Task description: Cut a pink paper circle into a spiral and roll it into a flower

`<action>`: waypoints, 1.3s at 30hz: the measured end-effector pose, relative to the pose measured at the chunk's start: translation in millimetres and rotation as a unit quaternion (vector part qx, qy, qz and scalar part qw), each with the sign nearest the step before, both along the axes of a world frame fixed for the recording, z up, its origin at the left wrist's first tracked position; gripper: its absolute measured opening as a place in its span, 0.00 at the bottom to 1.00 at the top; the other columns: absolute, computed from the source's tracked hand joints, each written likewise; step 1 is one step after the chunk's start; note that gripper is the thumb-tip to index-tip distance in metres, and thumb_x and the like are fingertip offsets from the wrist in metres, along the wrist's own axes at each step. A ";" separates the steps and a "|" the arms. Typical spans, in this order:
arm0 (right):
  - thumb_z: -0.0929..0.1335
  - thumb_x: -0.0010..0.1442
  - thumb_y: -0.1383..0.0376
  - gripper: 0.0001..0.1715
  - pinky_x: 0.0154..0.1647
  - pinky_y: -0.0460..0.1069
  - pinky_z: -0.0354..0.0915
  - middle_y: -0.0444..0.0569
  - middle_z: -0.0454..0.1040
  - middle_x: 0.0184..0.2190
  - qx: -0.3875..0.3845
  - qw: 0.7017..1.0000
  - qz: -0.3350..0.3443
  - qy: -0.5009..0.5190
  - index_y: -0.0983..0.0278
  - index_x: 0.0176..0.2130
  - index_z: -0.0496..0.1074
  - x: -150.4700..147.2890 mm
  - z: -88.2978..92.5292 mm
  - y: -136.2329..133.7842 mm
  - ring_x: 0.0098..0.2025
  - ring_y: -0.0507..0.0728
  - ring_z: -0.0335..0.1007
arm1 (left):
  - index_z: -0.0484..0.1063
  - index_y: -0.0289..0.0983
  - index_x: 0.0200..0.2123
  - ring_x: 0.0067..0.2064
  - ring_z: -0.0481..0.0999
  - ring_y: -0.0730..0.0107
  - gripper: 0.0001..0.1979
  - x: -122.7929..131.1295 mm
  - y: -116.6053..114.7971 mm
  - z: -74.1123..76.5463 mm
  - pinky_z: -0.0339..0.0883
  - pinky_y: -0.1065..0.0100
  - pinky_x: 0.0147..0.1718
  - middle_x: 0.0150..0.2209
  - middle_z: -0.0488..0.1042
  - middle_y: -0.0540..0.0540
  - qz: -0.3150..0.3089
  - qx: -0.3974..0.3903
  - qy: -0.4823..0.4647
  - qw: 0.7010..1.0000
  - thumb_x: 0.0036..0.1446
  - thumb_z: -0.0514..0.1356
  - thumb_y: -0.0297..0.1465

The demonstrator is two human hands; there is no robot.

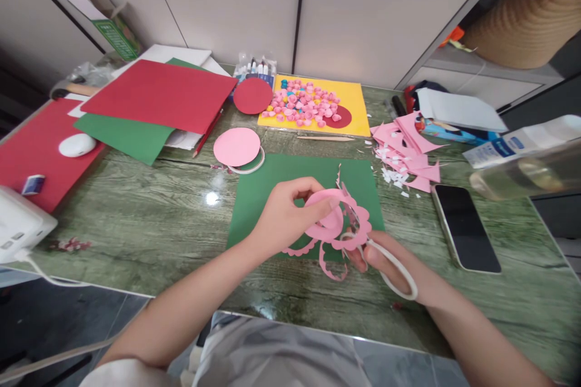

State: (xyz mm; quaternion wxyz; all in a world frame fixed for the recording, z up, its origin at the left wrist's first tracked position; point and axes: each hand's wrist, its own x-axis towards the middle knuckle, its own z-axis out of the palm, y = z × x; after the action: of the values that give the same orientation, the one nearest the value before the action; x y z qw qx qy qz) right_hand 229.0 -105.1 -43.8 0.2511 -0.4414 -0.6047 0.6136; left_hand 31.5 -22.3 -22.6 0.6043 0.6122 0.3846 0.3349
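My left hand (290,208) pinches a piece of pink paper (324,230) cut into a spiral with a scalloped outer edge. My right hand (390,260) is closed on scissors with white handles (394,269), whose blades are partly hidden behind the paper. A thin scalloped pink strip (333,272) hangs below both hands. Under them lies a green sheet (258,193). Just beyond its upper left corner, a pink paper disc (236,146) rests over a white ring (261,163).
Pink rolled paper pieces (304,103) cover a yellow sheet (358,97) at the back. Pink scraps (408,154) and a phone (467,227) lie to the right, near a bottle (531,169). Red sheets (158,97) and a white mouse (77,145) are to the left.
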 end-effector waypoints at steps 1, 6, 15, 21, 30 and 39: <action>0.55 0.62 0.46 0.24 0.27 0.47 0.46 0.42 0.54 0.24 -0.002 1.000 -0.003 0.002 0.62 0.29 0.56 0.1 -0.6 -0.4 0.26 0.52 0.48 | 0.66 0.34 0.24 0.27 0.63 0.77 0.12 0.0 0.0 -0.1 0.58 0.74 0.27 0.23 0.65 0.52 0.001 -0.001 -0.004 1.000 0.51 0.59 0.37; 0.56 0.60 0.43 0.26 0.27 0.47 0.46 0.42 0.54 0.24 -0.008 1.000 -0.007 0.009 0.63 0.28 0.56 -1.5 0.1 1.0 0.26 0.52 0.48 | 0.66 0.34 0.23 0.27 0.62 0.78 0.12 0.0 -0.1 1.5 0.57 0.74 0.27 0.23 0.64 0.52 0.008 -0.010 -0.003 1.000 0.50 0.60 0.36; 0.57 0.59 0.42 0.27 0.27 0.47 0.46 0.41 0.53 0.24 -0.023 1.000 -0.013 -0.003 0.62 0.26 0.53 -0.7 2.4 1.6 0.26 0.51 0.47 | 0.66 0.34 0.23 0.26 0.64 0.77 0.11 -2.4 0.5 4.3 0.58 0.75 0.24 0.23 0.65 0.52 0.023 -0.037 -0.006 0.999 0.49 0.60 0.36; 0.58 0.57 0.41 0.29 0.27 0.47 0.45 0.41 0.52 0.24 -0.046 0.999 -0.019 -0.003 0.62 0.25 0.54 1.0 3.0 1.3 0.26 0.51 0.46 | 0.66 0.34 0.23 0.26 0.63 0.79 0.12 -3.7 2.6 5.0 0.57 0.76 0.24 0.23 0.66 0.52 0.035 -0.019 -0.016 0.999 0.50 0.61 0.36; 0.59 0.56 0.40 0.29 0.26 0.47 0.43 0.41 0.51 0.24 -0.052 0.998 -0.023 -0.018 0.63 0.25 0.55 3.3 0.9 0.9 0.25 0.51 0.43 | 0.66 0.34 0.22 0.25 0.63 0.79 0.12 -5.5 3.9 8.4 0.55 0.76 0.23 0.22 0.66 0.52 0.046 -0.007 -0.014 0.999 0.50 0.60 0.36; 0.58 0.56 0.40 0.29 0.25 0.47 0.41 0.40 0.48 0.23 -0.049 0.998 -0.003 -0.031 0.62 0.25 0.53 5.1 5.9 2.5 0.26 0.51 0.40 | 0.64 0.34 0.20 0.24 0.59 0.80 0.12 -6.1 5.9 9.2 0.54 0.76 0.22 0.20 0.62 0.54 0.069 0.011 -0.005 0.998 0.50 0.60 0.34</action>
State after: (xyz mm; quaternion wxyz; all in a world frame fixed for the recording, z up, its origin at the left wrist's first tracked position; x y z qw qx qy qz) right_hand 234.2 -102.6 -37.9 0.2121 -0.4740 -0.5800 0.6277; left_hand 25.4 -16.4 -13.5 0.5747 0.5893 0.4192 0.3832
